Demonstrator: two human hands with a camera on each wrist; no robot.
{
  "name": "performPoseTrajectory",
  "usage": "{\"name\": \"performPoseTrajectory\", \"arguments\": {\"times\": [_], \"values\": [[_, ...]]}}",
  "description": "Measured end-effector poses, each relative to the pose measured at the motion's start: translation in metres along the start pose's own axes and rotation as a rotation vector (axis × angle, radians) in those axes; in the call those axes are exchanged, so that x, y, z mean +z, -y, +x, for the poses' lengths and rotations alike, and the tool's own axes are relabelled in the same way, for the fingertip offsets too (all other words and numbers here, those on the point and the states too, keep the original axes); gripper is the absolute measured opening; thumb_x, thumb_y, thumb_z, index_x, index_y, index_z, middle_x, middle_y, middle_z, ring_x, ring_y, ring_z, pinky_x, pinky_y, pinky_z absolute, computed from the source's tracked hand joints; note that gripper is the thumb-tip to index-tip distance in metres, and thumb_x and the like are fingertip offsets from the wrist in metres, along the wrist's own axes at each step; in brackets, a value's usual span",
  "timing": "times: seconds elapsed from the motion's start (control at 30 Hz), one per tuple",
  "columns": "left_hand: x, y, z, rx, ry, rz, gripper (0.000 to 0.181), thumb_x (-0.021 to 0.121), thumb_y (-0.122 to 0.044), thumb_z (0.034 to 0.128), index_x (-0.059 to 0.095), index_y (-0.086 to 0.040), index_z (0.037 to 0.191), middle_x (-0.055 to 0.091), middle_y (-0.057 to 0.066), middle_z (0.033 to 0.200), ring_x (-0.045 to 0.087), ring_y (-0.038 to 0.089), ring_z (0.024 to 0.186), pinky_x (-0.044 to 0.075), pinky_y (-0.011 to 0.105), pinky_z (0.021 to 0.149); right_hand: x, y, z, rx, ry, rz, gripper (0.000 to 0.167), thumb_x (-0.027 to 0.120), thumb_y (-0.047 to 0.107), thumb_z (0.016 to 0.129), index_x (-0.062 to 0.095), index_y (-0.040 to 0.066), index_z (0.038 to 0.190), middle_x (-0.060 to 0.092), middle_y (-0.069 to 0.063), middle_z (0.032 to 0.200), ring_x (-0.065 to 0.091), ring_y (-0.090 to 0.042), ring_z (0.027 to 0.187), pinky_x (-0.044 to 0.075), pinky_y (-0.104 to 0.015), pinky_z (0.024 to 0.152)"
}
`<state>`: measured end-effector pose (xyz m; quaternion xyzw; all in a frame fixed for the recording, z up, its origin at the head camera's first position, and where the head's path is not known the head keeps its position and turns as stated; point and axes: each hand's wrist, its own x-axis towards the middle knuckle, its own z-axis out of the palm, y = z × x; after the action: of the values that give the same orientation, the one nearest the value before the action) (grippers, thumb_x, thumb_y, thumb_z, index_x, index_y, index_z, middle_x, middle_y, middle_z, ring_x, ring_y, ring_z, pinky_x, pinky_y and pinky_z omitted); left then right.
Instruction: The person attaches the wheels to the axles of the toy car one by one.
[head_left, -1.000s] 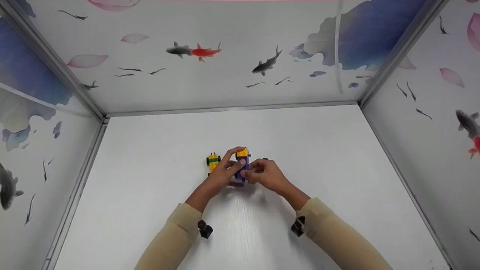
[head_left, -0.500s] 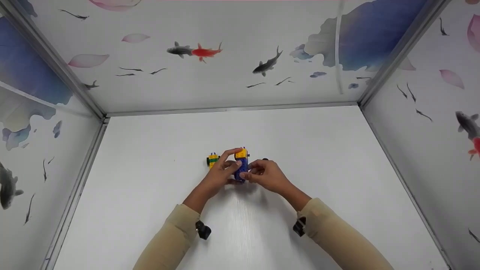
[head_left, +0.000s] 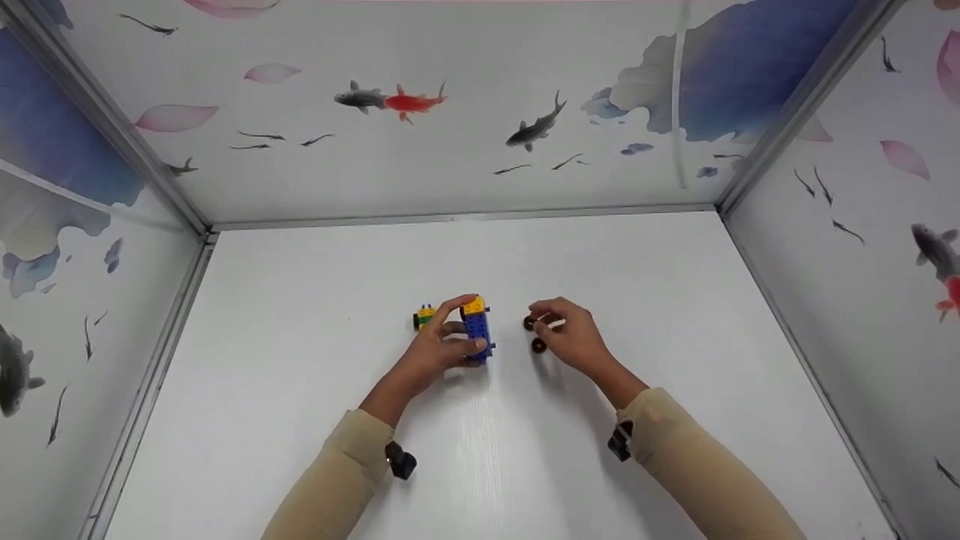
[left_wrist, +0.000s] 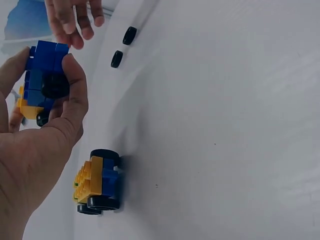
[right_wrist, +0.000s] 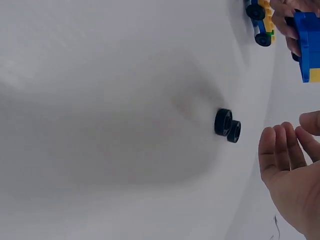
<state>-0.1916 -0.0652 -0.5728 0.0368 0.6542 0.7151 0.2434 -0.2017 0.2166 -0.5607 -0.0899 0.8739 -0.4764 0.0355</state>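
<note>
My left hand (head_left: 431,351) grips a toy car of blue and yellow building blocks (head_left: 475,326), thumb on one side and fingers on the other. In the left wrist view, black wheels show on one side of this held car (left_wrist: 45,62). Its right side in the head view has bare axle ends. To the right, my right hand (head_left: 576,339) hovers by two loose black wheels, a nearer wheel (head_left: 538,346) and a farther wheel (head_left: 529,323). The right wrist view shows its fingers (right_wrist: 282,150) loosely bent, with nothing between them and apart from both wheels.
A second block car (left_wrist: 95,177), yellow, green and blue with black wheels, stands on the white table left of my left hand, which partly covers it in the head view. Printed panels (head_left: 465,165) wall the table (head_left: 300,300) at the back and both sides.
My right hand has come away from the held car and moved right to the loose wheels, uncovering the car's right side. The left hand has shifted slightly left with the car.
</note>
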Motion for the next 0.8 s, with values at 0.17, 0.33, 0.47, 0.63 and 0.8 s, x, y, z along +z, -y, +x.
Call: {"name": "performPoseTrajectory", "arguments": {"times": [0.17,0.33,0.47,0.63,0.8], "values": [[-0.001,0.001,-0.001,0.0,0.011,0.012,0.092,0.095,-0.02,0.0895,0.046,-0.051,0.161,0.052,0.023,0.154,0.074,0.034,0.126,0.066,0.046,0.102,-0.001,-0.017,-0.001,-0.039,0.028,-0.177,0.041,0.068,-0.01,0.099,0.072,-0.002,0.139,0.069,-0.019,0.14,0.068,-0.041,0.129,0.063,-0.054,0.102],[0.0,0.001,-0.002,0.005,0.019,0.019,0.094,0.095,-0.021,0.0897,0.044,-0.048,0.164,0.052,0.024,0.155,0.074,0.033,0.125,0.066,0.047,0.102,0.002,-0.026,-0.003,-0.123,0.126,-0.358,0.047,0.059,-0.01,0.104,0.067,0.0,0.149,0.064,-0.018,0.156,0.062,-0.044,0.135,0.056,-0.057,0.112],[0.0,0.002,-0.001,0.006,0.029,0.018,0.094,0.095,-0.021,0.0899,0.043,-0.05,0.164,0.053,0.023,0.153,0.074,0.032,0.124,0.067,0.046,0.101,0.002,-0.029,-0.003,-0.15,0.189,-0.473,0.049,0.056,-0.009,0.106,0.065,0.003,0.153,0.06,-0.013,0.163,0.058,-0.044,0.139,0.053,-0.059,0.117],[-0.001,0.002,-0.001,0.007,0.026,0.025,0.094,0.095,-0.022,0.0898,0.043,-0.051,0.163,0.053,0.023,0.153,0.075,0.032,0.123,0.067,0.044,0.1,0.001,-0.031,-0.004,-0.142,0.178,-0.546,0.044,0.062,-0.005,0.105,0.069,0.003,0.148,0.064,-0.012,0.157,0.058,-0.043,0.138,0.054,-0.062,0.112],[-0.002,0.002,-0.002,0.011,0.016,0.029,0.095,0.095,-0.021,0.0899,0.043,-0.05,0.164,0.053,0.023,0.153,0.074,0.033,0.124,0.067,0.044,0.1,-0.003,-0.035,-0.003,-0.161,0.112,-0.569,0.03,0.072,-0.003,0.102,0.077,-0.002,0.131,0.07,-0.016,0.137,0.063,-0.041,0.124,0.059,-0.056,0.104]]}}
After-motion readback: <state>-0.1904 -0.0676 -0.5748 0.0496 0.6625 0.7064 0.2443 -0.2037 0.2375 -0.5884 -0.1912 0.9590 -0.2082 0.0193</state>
